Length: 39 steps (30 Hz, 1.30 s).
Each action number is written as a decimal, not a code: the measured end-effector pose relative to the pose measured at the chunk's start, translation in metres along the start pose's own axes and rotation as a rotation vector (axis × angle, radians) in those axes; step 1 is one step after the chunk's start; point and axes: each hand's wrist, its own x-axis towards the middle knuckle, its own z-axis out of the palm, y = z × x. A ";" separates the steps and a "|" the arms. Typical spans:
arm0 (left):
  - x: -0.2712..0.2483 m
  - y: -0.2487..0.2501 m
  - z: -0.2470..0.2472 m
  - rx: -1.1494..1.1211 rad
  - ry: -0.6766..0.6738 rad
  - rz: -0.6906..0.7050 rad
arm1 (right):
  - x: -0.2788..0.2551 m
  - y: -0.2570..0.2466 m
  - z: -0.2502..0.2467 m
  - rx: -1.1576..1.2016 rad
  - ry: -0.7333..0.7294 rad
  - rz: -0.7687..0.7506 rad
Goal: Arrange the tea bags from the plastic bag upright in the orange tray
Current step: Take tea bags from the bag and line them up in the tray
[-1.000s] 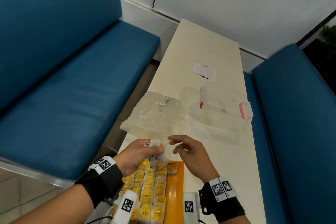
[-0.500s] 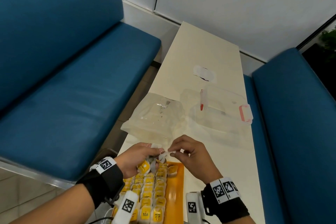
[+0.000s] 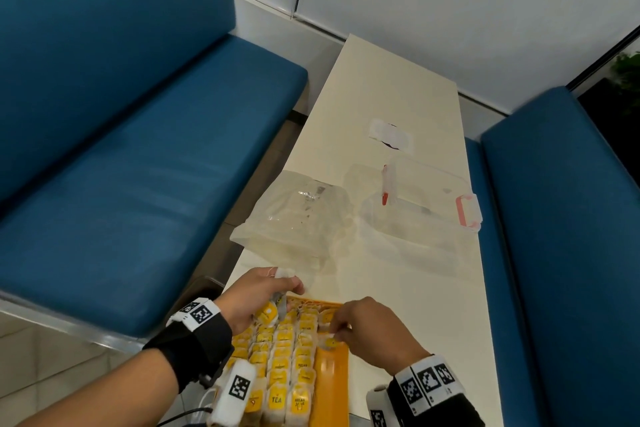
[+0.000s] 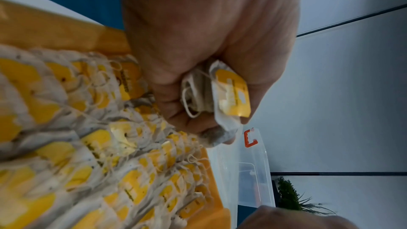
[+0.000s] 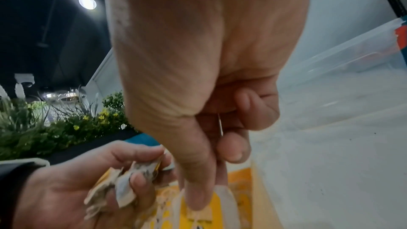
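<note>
1. Both hands are over the far end of the tray [image 3: 333, 378]. Left hand [image 3: 257, 295] is curled tight round a small wad of spare bags [image 4: 221, 97], strings and tags bunched in the fist. Right hand [image 3: 367, 329] pinches one tea bag [image 3: 328, 343] between thumb and forefinger, low over the tray's bare right-hand lane.

2. That single bag sits at the head of the bare lane, just beside the packed rows [image 3: 287, 364] that fill the rest of the tray. From where I stand, it looks about to be stood up there.

3. Likeliest slip: nothing on the lane's open side props it. Let go early and it will probably flop flat, or lean onto the next row.

4. Strings are loose all along the rows. A finger lifting away could snag one and drag a standing bag over or out.

5. The wad in the left fist is squeezed hard. Paper bags crease or tear under that, and tangled strings may bring two out at once.

6. The plastic bag [image 3: 294, 218] lies beyond the tray, looking near empty; I cannot tell whether any bags remain inside. The clear box [image 3: 420, 208] beside it is out of the way.
</note>
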 end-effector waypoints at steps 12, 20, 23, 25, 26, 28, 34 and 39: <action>0.001 -0.001 -0.001 -0.032 -0.029 -0.024 | 0.025 0.003 0.039 -0.263 0.070 0.080; -0.002 0.001 -0.001 -0.053 -0.060 -0.042 | 0.024 0.003 0.054 -0.208 0.256 0.089; -0.004 0.003 -0.001 -0.123 -0.073 -0.070 | 0.023 0.000 0.055 -0.199 0.260 0.103; -0.006 0.004 -0.002 -0.217 -0.079 -0.102 | 0.021 -0.002 0.052 -0.162 0.296 0.113; -0.007 0.005 -0.002 -0.259 -0.085 -0.119 | 0.019 -0.002 0.047 -0.123 0.351 0.109; -0.009 0.008 -0.002 -0.322 -0.112 -0.155 | 0.015 -0.003 0.037 -0.005 0.468 0.064; -0.015 0.015 0.006 -0.480 -0.207 -0.279 | 0.015 -0.022 0.009 0.208 0.501 -0.218; -0.019 0.017 0.009 -0.476 -0.227 -0.309 | 0.020 -0.027 0.013 0.412 0.562 -0.260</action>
